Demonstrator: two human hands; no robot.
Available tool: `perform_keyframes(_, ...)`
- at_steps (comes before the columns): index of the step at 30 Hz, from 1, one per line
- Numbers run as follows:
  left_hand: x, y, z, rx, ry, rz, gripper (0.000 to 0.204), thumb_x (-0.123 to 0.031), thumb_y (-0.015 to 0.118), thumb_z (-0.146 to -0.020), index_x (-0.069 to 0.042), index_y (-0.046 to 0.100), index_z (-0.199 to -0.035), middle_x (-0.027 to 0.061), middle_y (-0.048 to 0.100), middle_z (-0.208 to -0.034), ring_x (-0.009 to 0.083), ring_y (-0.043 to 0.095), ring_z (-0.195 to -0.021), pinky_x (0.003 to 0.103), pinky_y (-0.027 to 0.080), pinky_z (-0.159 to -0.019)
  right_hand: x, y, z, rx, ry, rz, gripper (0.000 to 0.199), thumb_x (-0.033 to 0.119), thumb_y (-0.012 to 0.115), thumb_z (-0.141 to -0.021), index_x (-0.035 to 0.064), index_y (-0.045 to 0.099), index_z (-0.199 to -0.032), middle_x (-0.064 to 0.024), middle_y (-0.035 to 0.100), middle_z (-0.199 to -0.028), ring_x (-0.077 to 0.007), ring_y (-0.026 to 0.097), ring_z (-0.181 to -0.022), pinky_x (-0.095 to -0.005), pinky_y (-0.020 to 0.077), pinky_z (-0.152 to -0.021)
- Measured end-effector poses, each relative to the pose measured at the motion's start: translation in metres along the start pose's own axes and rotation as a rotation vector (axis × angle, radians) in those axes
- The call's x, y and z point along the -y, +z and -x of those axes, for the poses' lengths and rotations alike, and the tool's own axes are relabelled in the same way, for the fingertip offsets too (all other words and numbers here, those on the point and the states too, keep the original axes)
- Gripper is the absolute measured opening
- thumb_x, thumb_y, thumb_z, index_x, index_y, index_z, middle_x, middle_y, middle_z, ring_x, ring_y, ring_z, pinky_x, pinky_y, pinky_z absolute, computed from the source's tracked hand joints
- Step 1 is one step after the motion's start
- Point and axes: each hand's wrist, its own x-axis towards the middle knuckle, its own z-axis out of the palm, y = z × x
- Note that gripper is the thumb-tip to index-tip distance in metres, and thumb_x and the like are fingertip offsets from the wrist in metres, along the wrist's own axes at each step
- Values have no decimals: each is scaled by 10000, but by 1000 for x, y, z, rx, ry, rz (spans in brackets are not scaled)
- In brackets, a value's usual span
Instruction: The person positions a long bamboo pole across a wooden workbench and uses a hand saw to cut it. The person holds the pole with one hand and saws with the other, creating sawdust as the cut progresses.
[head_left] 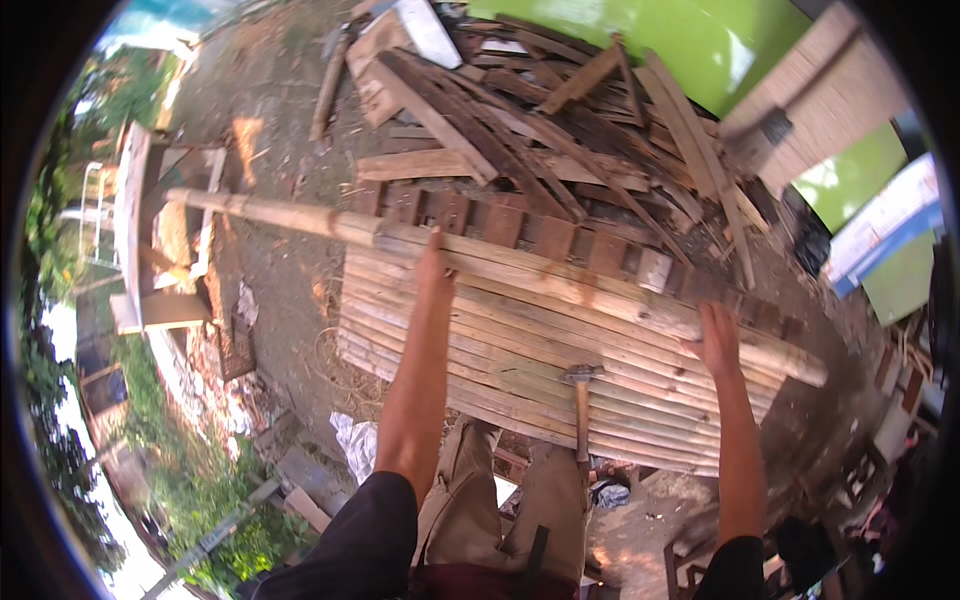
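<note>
- Dark sleeve, seven o'clock.
- Bamboo pole, long axis running ten o'clock to just past three.
- Left hand, right hand: fingers half-curled, gripping it.

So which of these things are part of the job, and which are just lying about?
Likely part of the job:
Long pole, with the left hand and right hand on it
Slatted panel, crossed by the pole
Hammer, lying on the panel

Apparently just lying about:
Heap of planks
Crumpled silvery sheet
</note>
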Motion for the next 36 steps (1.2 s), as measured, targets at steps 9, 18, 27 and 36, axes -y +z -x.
perform_keyframes(9,47,34,30,74,1128,-1245,860,-645,540,-957,-36,372,-1540,204,295,-1619,371,228,-1515,554,184,-1215,12,-7,-21,97,-92,127,805,455,882,-668,69,554,-1293,-129,585,-1200,-284,575,-1161,-472,427,-961)
perform_keyframes(18,56,43,42,674,1658,-1572,787,-707,648,-829,-43,627,-1252,144,652,-1206,330,561,-1164,506,365,-1057,34,19,-10,-6,26,28,744,358,893,-678,72,587,-1293,-118,560,-1186,-277,538,-1144,-453,399,-960)
perform_keyframes(27,22,18,-12,711,1580,-1709,872,-644,706,-799,-18,508,-1373,197,561,-1341,401,467,-1285,569,308,-1116,85,38,-35,49,76,-42,835,460,879,-693,70,544,-1350,-135,563,-1312,-281,530,-1247,-479,368,-1066)
perform_keyframes(36,16,22,-16,763,1572,-1740,885,-636,705,-802,-12,472,-1385,222,543,-1331,437,484,-1250,574,348,-1083,80,28,-37,176,129,-102,891,514,863,-697,48,519,-1375,-154,560,-1353,-303,513,-1299,-509,332,-1157)
